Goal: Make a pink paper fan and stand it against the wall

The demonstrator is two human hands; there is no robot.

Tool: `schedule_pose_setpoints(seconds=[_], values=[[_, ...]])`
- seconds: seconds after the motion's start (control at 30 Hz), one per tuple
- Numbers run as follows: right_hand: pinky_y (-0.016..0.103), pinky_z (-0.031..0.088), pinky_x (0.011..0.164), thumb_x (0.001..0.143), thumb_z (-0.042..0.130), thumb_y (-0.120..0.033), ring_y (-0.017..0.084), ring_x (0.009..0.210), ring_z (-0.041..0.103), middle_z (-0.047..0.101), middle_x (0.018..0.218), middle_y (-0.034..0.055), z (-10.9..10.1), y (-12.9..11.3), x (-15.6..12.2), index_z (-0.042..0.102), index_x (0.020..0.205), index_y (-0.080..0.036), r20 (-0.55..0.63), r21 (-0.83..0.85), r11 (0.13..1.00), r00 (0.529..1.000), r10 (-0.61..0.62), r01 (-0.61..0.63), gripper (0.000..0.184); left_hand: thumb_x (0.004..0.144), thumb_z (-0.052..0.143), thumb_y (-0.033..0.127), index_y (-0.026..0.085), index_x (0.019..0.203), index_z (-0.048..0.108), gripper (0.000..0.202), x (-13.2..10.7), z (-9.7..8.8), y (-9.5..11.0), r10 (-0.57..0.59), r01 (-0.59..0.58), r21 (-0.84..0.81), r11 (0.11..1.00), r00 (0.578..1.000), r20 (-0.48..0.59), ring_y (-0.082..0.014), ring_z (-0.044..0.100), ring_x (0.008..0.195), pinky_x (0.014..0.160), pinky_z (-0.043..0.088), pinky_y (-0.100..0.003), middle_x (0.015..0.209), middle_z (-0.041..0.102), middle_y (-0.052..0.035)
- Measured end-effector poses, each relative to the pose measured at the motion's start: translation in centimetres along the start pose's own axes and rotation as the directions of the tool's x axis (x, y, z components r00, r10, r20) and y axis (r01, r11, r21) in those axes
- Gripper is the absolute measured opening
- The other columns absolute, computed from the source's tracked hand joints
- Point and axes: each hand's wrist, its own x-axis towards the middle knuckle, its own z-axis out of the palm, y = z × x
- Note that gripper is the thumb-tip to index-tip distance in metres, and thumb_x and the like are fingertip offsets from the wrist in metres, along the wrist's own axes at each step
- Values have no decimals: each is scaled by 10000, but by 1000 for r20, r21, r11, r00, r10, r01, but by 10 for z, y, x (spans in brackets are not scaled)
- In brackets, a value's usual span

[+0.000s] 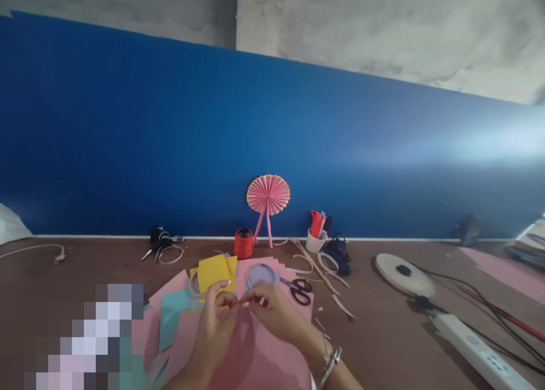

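My left hand and my right hand meet over a stack of pink paper sheets. Both pinch a small item between fingertips; it is too small to name. Just beyond the left fingers lies folded yellow paper. A roll of clear tape lies past the right fingers, with another tape roll partly under the yellow paper. A teal sheet lies left of my left hand. My right wrist wears a metal bracelet.
Black scissors lie right of the tape. A pink paper fan leans on the blue backdrop, beside a red ribbon spool and a white cup of tools. Keys, bamboo sticks, a power strip and cables lie around.
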Motion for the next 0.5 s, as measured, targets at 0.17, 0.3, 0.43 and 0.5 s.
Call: schedule_pose_setpoints(seconds=[0.17, 0.3, 0.43, 0.5], values=[[225, 430, 710, 762, 467, -102, 143, 819, 584, 650, 948, 42, -3, -3, -2, 720, 921, -216, 43, -42, 999, 999, -2, 4, 320, 823, 562, 387, 217, 1091, 377, 367, 3, -1, -4, 17, -17, -2, 1000, 1000, 8, -182, 579, 712, 785, 425, -354, 675, 555, 47], [236, 418, 666, 717, 499, -93, 144, 746, 574, 655, 893, 43, -7, 2, 0, 656, 987, -181, -119, -153, 986, 992, 45, -63, 324, 825, 579, 374, 210, 1134, 358, 414, -2, -1, -1, -4, 5, -40, 999, 1000, 23, -181, 589, 729, 787, 437, -350, 704, 568, 38], [215, 401, 553, 722, 562, -203, 138, 666, 556, 656, 818, 31, -8, -2, 1, 679, 821, -174, -94, -39, 971, 968, 233, -237, 156, 828, 589, 385, 211, 1154, 344, 444, -7, 1, 2, -12, 14, -56, 998, 999, 46, -177, 598, 755, 811, 433, -345, 729, 599, 27], [196, 371, 498, 716, 587, -250, 112, 595, 518, 642, 772, 14, -6, -7, 0, 673, 768, -168, -31, 42, 954, 954, 297, -296, 130, 835, 578, 395, 213, 1151, 344, 434, -8, 1, 2, 0, 4, -76, 997, 999, 48, -173, 598, 745, 782, 441, -331, 732, 602, 25]])
